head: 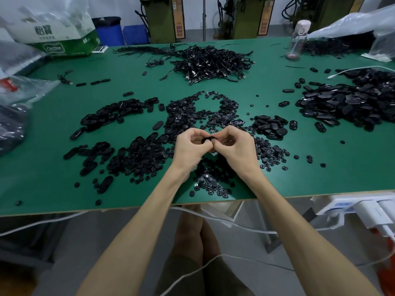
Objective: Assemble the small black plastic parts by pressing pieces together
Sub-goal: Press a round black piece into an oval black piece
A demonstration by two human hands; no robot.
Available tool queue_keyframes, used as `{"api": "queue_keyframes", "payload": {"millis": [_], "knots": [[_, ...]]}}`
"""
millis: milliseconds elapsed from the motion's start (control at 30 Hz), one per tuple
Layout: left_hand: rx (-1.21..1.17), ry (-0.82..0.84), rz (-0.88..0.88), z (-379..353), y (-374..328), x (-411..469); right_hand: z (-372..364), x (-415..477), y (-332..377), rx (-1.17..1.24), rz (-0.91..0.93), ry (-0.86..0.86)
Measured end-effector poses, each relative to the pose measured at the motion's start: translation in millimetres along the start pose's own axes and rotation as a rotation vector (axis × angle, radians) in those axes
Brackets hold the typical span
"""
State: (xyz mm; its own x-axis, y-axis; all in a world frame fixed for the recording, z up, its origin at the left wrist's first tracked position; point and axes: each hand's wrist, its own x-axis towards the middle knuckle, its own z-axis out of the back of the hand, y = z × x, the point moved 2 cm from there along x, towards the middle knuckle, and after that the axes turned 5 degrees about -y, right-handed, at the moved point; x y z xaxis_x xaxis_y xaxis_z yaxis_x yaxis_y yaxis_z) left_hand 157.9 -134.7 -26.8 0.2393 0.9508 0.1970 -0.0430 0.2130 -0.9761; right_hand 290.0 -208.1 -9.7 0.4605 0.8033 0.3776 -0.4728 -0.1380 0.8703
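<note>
Though barely visible, black part [208, 139] between fingers [193, 133]

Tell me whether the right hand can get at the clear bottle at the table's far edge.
Probably not: the right hand pinches a black part with the left hand, and the bottle stands at the far edge, likely beyond arm's reach.

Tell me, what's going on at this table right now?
A person is pinching a small black plastic part between the fingertips of the left hand and right hand, apparently pressing pieces together just above the green table. Loose round pieces lie scattered beneath, oval shells are heaped to either side, and a cable pile sits farther back.
</note>
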Motion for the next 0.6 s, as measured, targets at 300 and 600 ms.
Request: {"api": "queue_keyframes", "payload": {"millis": [300,600], "knots": [[-0.17,0.066,0.019,1.3,0.5,-0.6,2.0,0.4,-3.1,0.042,0.007,-0.053],[-0.13,0.033,0.024,0.9,1.8,0.0,0.9,1.8,-4.0,0.025,0.001,-0.021]]}}
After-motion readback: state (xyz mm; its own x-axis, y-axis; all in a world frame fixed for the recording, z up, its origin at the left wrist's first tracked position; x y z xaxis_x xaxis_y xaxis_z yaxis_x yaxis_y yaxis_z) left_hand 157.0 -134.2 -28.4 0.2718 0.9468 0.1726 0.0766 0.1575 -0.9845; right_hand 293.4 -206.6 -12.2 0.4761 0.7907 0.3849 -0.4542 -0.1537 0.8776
